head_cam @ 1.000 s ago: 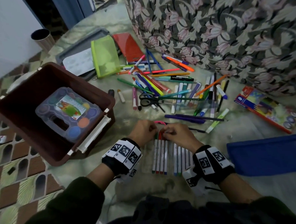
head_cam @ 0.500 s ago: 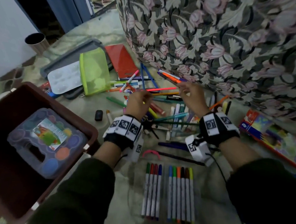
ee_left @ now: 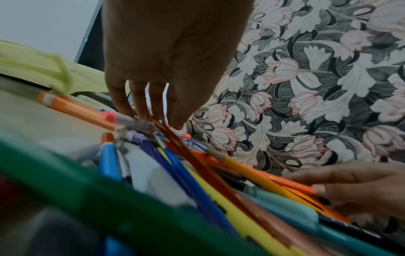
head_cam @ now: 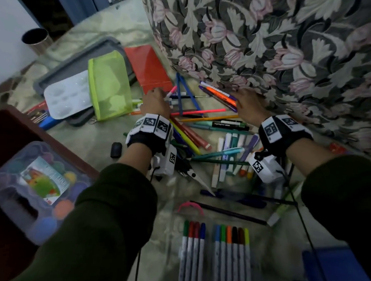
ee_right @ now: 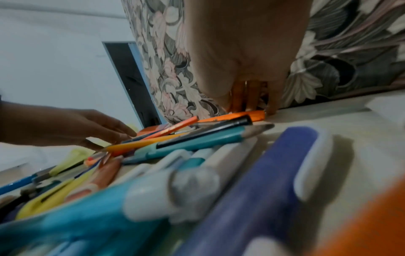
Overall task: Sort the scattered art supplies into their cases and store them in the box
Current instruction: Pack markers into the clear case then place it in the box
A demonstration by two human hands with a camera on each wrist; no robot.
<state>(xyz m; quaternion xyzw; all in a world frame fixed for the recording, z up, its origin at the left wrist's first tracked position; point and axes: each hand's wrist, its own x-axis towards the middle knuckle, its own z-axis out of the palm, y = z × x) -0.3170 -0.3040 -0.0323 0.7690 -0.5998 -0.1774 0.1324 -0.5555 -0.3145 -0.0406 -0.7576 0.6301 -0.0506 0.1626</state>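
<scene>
Across a pale green floor covering beside floral upholstery, pens lie scattered; left hand and right hand reach down with extended fingers touching them; brown box sits left.

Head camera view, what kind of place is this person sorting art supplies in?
Probably a home living room floor: a floral upholstered sofa, a patterned carpet strewn with pens, and a doorway in a plain wall.

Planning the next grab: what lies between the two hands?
In the head view, between the left hand and right hand lie two crossed blue pencils and a pink pencil.
</scene>
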